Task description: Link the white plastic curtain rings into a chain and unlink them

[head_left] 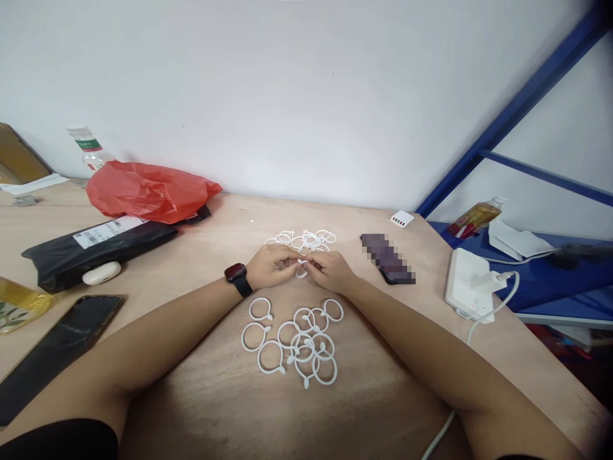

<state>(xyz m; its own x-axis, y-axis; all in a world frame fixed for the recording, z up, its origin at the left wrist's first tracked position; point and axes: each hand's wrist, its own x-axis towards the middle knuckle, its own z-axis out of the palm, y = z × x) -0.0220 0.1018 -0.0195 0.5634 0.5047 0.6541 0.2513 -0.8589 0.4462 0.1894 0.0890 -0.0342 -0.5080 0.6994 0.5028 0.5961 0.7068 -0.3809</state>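
Between the fingertips of both my hands is a small white plastic ring (pixel 301 271), partly covered by the fingers. My left hand (pixel 272 265), with a black watch on its wrist, pinches it from the left. From the right, my right hand (pixel 331 269) is closed on it too. Just beyond the hands lies a pile of white rings (pixel 312 240). Nearer to me, several larger-looking white rings with small tabs (pixel 271 356) are spread on the wooden table (pixel 201 358), some overlapping.
On the left are a red plastic bag (pixel 148 191), a black parcel (pixel 105 246), a white case (pixel 101 273), a phone (pixel 81 326) and a bottle of yellow liquid (pixel 22 305). A dark phone (pixel 387 259), a power strip (pixel 468 281) with a cable and a small white box (pixel 401 219) lie right.
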